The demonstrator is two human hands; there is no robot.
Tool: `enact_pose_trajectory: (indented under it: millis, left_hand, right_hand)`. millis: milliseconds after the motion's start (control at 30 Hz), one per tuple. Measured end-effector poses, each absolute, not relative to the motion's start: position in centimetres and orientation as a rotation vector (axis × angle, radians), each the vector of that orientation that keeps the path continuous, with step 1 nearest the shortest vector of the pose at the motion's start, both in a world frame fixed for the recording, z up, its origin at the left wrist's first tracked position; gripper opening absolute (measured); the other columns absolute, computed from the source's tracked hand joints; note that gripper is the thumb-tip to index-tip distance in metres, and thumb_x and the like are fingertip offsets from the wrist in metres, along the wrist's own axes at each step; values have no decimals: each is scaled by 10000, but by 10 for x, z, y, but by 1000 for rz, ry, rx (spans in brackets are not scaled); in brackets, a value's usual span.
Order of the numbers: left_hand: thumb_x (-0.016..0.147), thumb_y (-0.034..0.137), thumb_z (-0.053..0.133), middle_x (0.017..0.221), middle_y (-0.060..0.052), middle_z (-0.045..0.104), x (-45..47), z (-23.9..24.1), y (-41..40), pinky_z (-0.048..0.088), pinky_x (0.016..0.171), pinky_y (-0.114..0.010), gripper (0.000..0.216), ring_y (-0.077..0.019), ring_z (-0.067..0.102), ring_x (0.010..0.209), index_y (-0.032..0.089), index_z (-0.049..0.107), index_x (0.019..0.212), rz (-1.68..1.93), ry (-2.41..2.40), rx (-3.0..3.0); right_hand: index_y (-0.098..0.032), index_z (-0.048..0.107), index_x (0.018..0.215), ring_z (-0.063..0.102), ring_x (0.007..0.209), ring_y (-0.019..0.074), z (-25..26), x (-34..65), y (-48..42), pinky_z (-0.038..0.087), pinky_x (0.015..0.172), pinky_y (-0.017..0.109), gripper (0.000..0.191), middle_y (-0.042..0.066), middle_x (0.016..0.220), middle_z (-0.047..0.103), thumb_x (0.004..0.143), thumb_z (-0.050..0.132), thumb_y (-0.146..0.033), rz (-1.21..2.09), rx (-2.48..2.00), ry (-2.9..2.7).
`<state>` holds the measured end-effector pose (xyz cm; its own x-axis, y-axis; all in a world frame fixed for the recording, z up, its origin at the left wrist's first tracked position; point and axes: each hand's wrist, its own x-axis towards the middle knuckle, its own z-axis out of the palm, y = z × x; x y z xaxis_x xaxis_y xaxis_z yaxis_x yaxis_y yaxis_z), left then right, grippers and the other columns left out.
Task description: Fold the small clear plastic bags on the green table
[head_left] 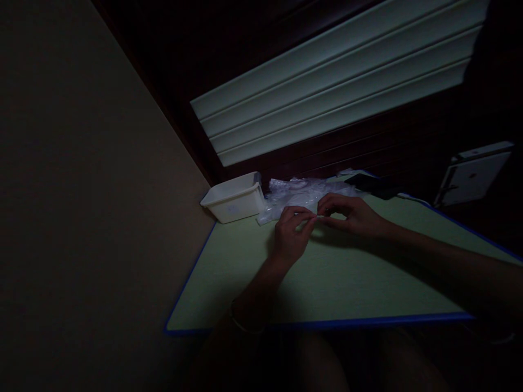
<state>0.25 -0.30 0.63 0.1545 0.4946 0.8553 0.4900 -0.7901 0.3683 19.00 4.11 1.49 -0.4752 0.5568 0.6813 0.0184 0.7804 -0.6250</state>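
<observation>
My left hand (pixel 292 231) and my right hand (pixel 347 213) meet above the middle of a pale green table (pixel 359 288). Both are closed, thumb against fingers, in a pinch. Between the fingertips shows a tiny pale piece, too small and dark to name. Just behind the hands lies a heap of clear plastic bags (pixel 302 191), partly covered by my fingers. What the bags contain, if anything, I cannot make out.
A white plastic bin (pixel 235 204) stands at the back left corner by the wall. A dark flat object (pixel 373 185) lies at the back right, near a white cable (pixel 412 198). Blue edging rims the table. A white box-like object (pixel 474 174) is beyond its right side.
</observation>
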Motion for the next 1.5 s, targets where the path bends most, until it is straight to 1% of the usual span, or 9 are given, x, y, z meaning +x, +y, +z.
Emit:
enact_pose_trajectory:
  millis: [200, 433, 633, 867, 1000, 1167, 1267, 1400, 1500]
  left_hand:
    - [839, 271, 665, 886, -48, 648, 3, 7, -4, 512, 797, -337, 99, -162, 603, 876, 202, 725, 877, 1757, 1029, 2327]
    - [802, 292, 702, 916, -41, 646, 7, 7, -2, 495, 823, -308, 90, -144, 619, 884, 213, 739, 826, 1706, 956, 1939]
    - [819, 296, 676, 901, -38, 651, 4, 2, 3, 473, 819, -306, 102, -148, 610, 881, 203, 716, 828, 1689, 999, 1841]
    - [819, 294, 675, 890, -37, 650, 5, 5, 1, 469, 810, -302, 107, -146, 609, 870, 197, 720, 821, 1691, 983, 1861]
    - [809, 290, 683, 905, -36, 650, 5, 5, 1, 470, 807, -300, 99, -146, 610, 873, 200, 725, 816, 1672, 987, 1818]
    - [795, 303, 694, 905, -35, 651, 4, 5, 3, 470, 811, -284, 116, -142, 611, 886, 189, 720, 799, 1680, 1020, 1736]
    - [790, 328, 698, 910, -34, 650, 3, 6, 3, 470, 812, -281, 146, -143, 608, 895, 185, 721, 808, 1679, 1011, 1695]
    - [777, 359, 706, 906, -39, 653, 5, 7, 2, 471, 814, -280, 191, -148, 607, 891, 172, 722, 808, 1664, 1022, 1613]
    - [771, 353, 709, 894, -37, 659, 7, 7, 1, 473, 817, -283, 184, -150, 607, 888, 172, 719, 804, 1626, 1011, 1582]
  right_hand:
    - [-226, 706, 781, 630, 809, 184, 15, 191, 42, 516, 746, 325, 162, 46, 875, 648, 792, 702, -387, 665, -427, -1975]
    - [-205, 714, 889, 642, 871, 205, 14, 187, 37, 510, 804, 334, 248, 60, 932, 696, 809, 678, -436, 838, -539, -1997]
    - [-184, 710, 819, 656, 783, 201, 14, 190, 39, 504, 757, 316, 300, 50, 834, 721, 789, 672, -480, 817, -677, -1946]
    - [-194, 720, 914, 665, 830, 202, 16, 189, 36, 503, 778, 312, 297, 50, 901, 731, 818, 644, -465, 741, -655, -2015]
    - [-189, 730, 894, 669, 818, 200, 17, 189, 34, 499, 772, 310, 311, 47, 873, 737, 843, 611, -472, 757, -679, -2068]
    - [-179, 717, 864, 668, 762, 211, 14, 189, 36, 507, 714, 327, 305, 58, 818, 730, 854, 588, -455, 790, -727, -2103]
    - [-181, 706, 856, 657, 749, 212, 14, 189, 35, 515, 709, 338, 283, 60, 821, 720, 832, 612, -447, 802, -709, -2073]
    - [-185, 687, 935, 649, 807, 211, 13, 187, 34, 527, 742, 337, 282, 70, 933, 712, 801, 655, -431, 881, -652, -1992]
    - [-187, 688, 896, 650, 788, 204, 11, 185, 36, 520, 729, 326, 278, 61, 891, 710, 800, 654, -445, 853, -665, -1991]
